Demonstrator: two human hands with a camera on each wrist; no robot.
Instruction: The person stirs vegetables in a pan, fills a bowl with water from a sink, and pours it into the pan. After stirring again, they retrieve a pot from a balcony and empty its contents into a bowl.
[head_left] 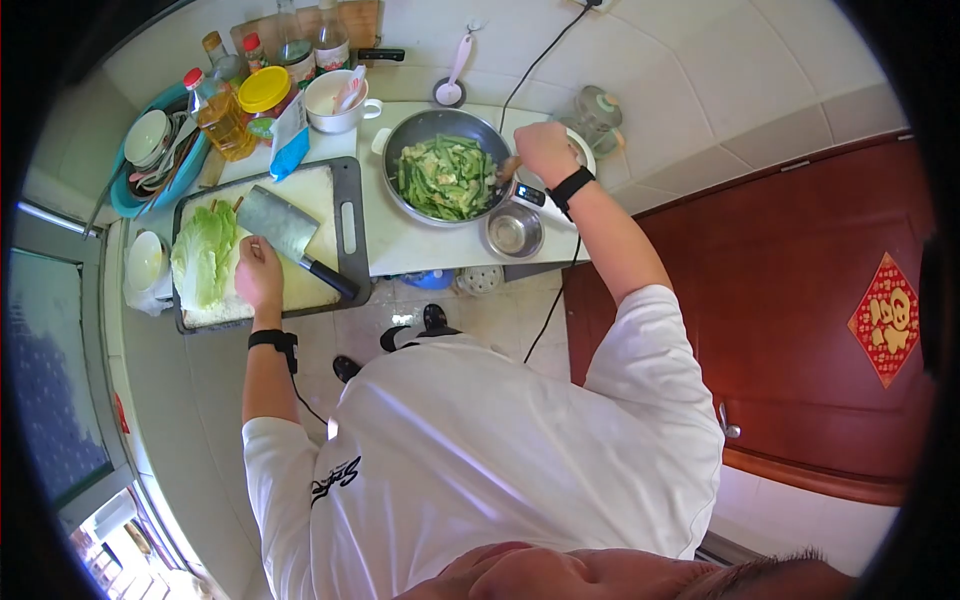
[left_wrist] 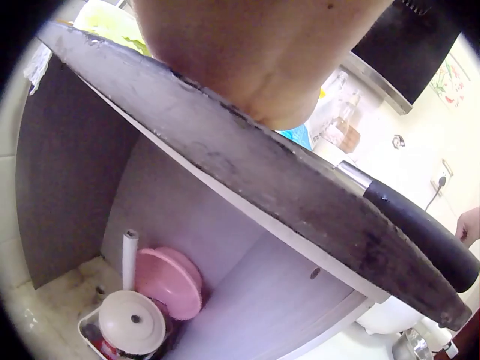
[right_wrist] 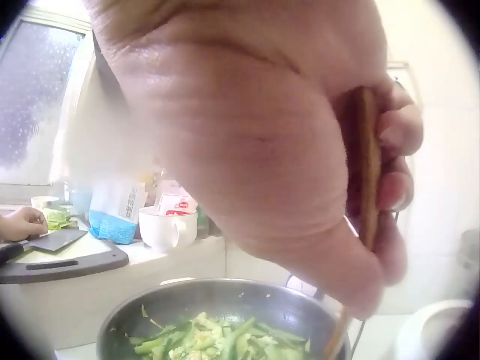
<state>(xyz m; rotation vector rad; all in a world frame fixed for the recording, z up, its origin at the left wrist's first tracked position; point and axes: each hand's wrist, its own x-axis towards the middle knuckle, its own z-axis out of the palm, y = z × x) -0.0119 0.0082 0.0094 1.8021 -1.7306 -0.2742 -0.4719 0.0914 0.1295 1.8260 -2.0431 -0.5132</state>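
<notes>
My right hand [head_left: 548,152] grips a slim brown wooden utensil [right_wrist: 367,172] slanting down to the right side of the frying pan [right_wrist: 217,289]. Its working end is hidden. Sliced green vegetables with pale bits [head_left: 447,178] fill the pan. My left hand [head_left: 259,272] rests at the cutting board [head_left: 352,185], fingers loosely bent, holding nothing visible. It lies between leafy cabbage [head_left: 205,255] and a cleaver [head_left: 280,222], whose black handle [left_wrist: 420,225] reaches the board's near edge. In the left wrist view the heel of that hand hides its fingers.
A small metal bowl [head_left: 514,231] stands right of the pan. Behind the board are a white mug [head_left: 335,105], a blue-and-white bag [head_left: 290,145], an oil bottle [head_left: 222,120] and a blue basin [head_left: 125,195] of dishes. A pink basin [left_wrist: 169,281] sits below the counter.
</notes>
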